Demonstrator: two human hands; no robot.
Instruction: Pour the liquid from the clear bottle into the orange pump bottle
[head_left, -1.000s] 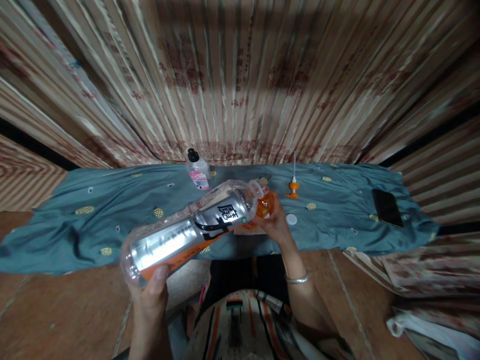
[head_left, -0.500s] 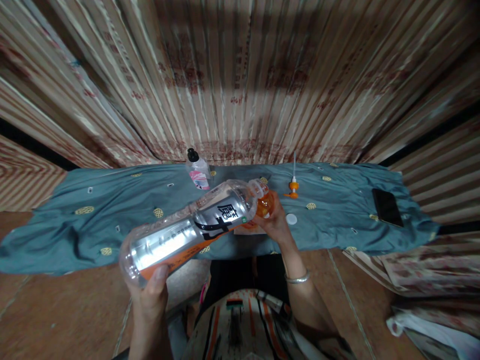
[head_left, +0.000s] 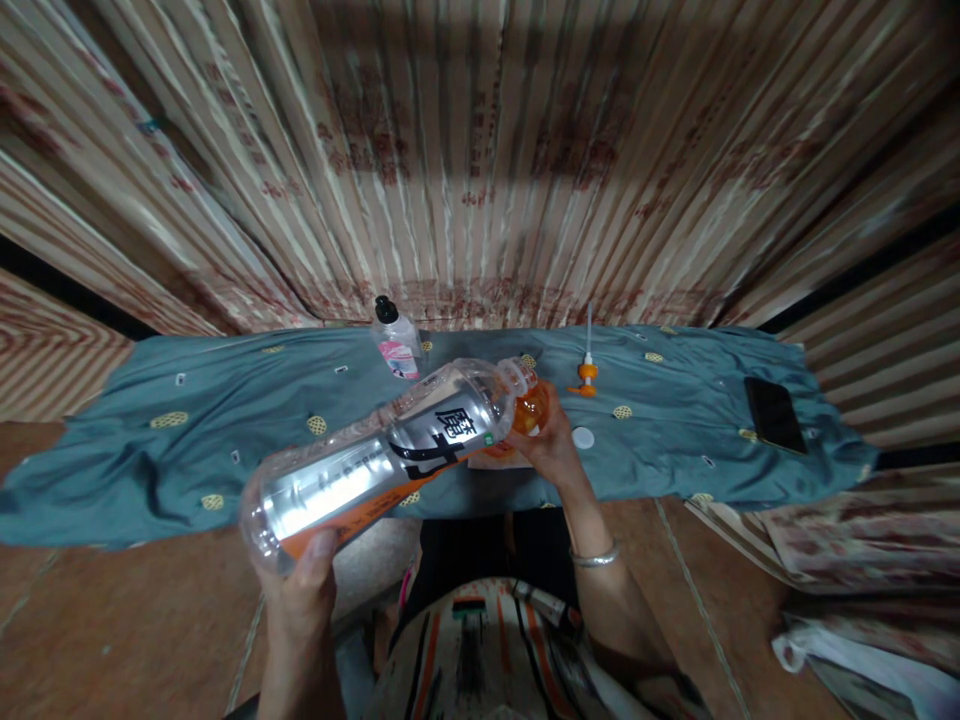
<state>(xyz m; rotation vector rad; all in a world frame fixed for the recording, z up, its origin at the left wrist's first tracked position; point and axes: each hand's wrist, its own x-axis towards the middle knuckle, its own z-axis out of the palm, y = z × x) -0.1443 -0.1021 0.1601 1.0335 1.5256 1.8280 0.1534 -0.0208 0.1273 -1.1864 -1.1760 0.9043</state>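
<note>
My left hand [head_left: 304, 585] is closed round the base of a large clear plastic bottle [head_left: 375, 465] with a silver and orange label. The bottle lies tilted across the view, its uncapped neck to the right. At that neck, my right hand [head_left: 551, 440] grips a small orange see-through bottle [head_left: 531, 408]. The two mouths are close together, and whether they touch cannot be made out. Most of the orange bottle is hidden behind the large bottle's neck and my fingers. An orange pump head [head_left: 587, 375] with a clear tube lies beyond my right hand, and a white cap [head_left: 583, 438] beside it.
A clear bottle with a black cap and pink label [head_left: 399, 350] stands at the back. A black phone [head_left: 775, 414] lies on the right of the teal cloth [head_left: 675, 440]. Striped curtains [head_left: 480, 200] hang directly behind and at both sides.
</note>
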